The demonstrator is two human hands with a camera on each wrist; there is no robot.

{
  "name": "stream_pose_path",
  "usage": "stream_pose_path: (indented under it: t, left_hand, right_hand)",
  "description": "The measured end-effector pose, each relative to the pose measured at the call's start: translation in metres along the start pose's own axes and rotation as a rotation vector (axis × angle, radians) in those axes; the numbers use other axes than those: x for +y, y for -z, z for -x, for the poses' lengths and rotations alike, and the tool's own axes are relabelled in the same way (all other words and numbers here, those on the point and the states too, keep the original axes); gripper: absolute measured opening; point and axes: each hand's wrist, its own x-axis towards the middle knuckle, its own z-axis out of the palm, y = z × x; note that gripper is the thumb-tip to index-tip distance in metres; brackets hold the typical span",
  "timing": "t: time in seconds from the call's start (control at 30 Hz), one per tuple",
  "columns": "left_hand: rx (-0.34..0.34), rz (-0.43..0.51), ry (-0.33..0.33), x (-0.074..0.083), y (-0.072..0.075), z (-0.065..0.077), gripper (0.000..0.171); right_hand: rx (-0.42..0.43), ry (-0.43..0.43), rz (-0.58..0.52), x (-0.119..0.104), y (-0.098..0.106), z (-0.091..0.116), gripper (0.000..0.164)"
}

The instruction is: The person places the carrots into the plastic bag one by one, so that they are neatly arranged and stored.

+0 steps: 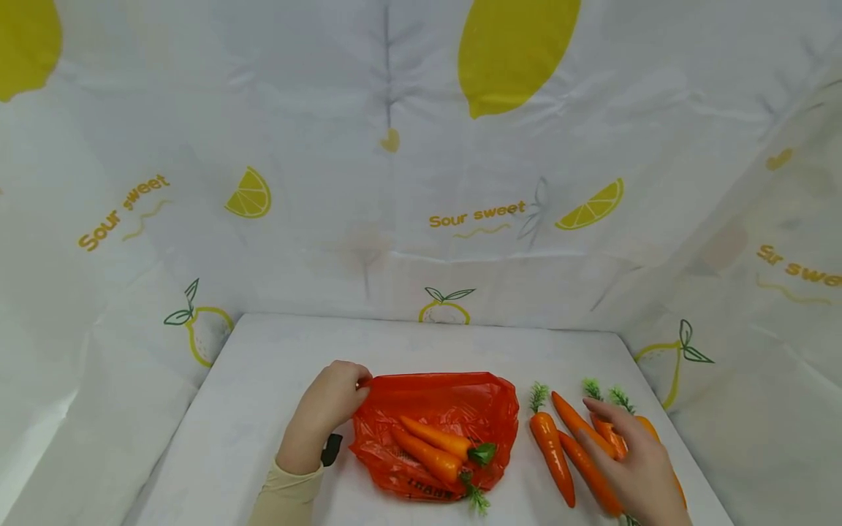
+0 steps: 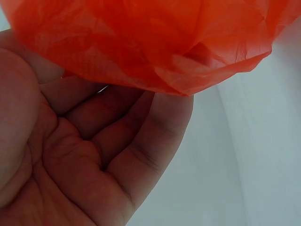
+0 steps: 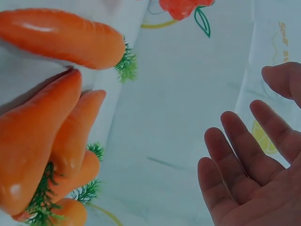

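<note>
My left hand (image 1: 335,394) pinches the upper left edge of a red plastic bag (image 1: 434,387); in the left wrist view its curled fingers meet the bag's film (image 2: 141,47). Two toy carrots (image 1: 427,453) with green tops lie on the bag, tips toward the upper left. To the right, my right hand (image 1: 634,460) hovers over a group of several carrots (image 1: 552,456), fingers spread and holding nothing. The right wrist view shows that hand (image 3: 254,174) apart from the carrots (image 3: 61,37), its fingers loosely extended. Part of the group is hidden behind the hand.
The white table (image 1: 283,351) has its far edge against a lemon-print sheet (image 1: 329,241) that also rises along both sides. A dark wrist strap piece (image 1: 332,449) shows at the left wrist.
</note>
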Motion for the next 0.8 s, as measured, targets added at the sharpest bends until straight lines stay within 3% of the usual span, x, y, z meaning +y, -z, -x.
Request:
stream_pose_path:
  t: [0.37,0.47,0.63,0.8]
  left_hand:
    - [-0.009,0.0,0.002,-0.001,-0.003,0.0,0.012]
    - [-0.003,-0.004,-0.009,-0.001,-0.002,-0.001,0.012]
    - [0.003,-0.006,-0.02,-0.001,-0.002,-0.001,0.011]
    - [0.004,-0.002,-0.019,-0.001,-0.002,-0.001,0.011]
  right_hand:
    - [0.043,-0.006,0.065,0.034,0.005,0.002,0.064]
    - [0.022,-0.062,0.073,0.045,0.008,0.0,0.072]
    - [-0.098,-0.217,0.066,0.063,0.015,-0.004,0.092]
    - [-0.15,-0.335,0.077,0.082,0.015,-0.001,0.098]
